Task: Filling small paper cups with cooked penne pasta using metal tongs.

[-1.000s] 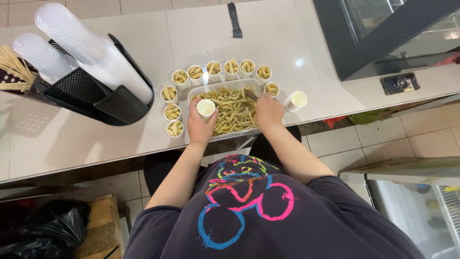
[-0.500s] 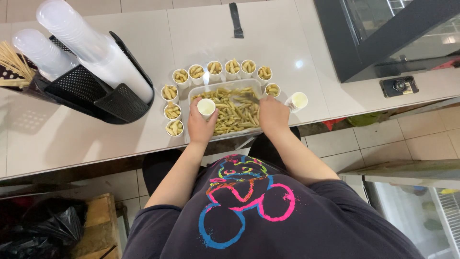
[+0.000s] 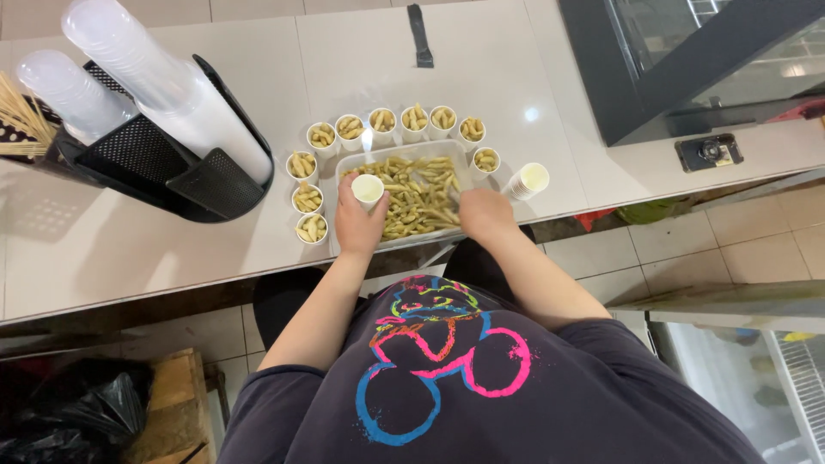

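A clear rectangular tray (image 3: 342, 168) of pale yellow finger-shaped snacks (image 3: 421, 189) lies on the counter in front of me. My left hand (image 3: 357, 223) holds a small empty white paper cup (image 3: 368, 188) over the tray's left side. My right hand (image 3: 483, 212) rests on the tray's right side, fingers down among the snacks. Several small white cups filled with snacks (image 3: 351, 129) ring the tray along its far and left sides.
A short stack of empty white cups (image 3: 528, 180) lies just right of the tray. A black mesh holder (image 3: 176, 167) with long stacks of plastic cups (image 3: 163, 82) and wooden skewers (image 3: 21, 116) stands at the left. A dark glass display case (image 3: 687, 60) stands at the right.
My right hand has drawn back slightly toward the near right side of the tray. The left hand still holds the empty cup in about the same place.
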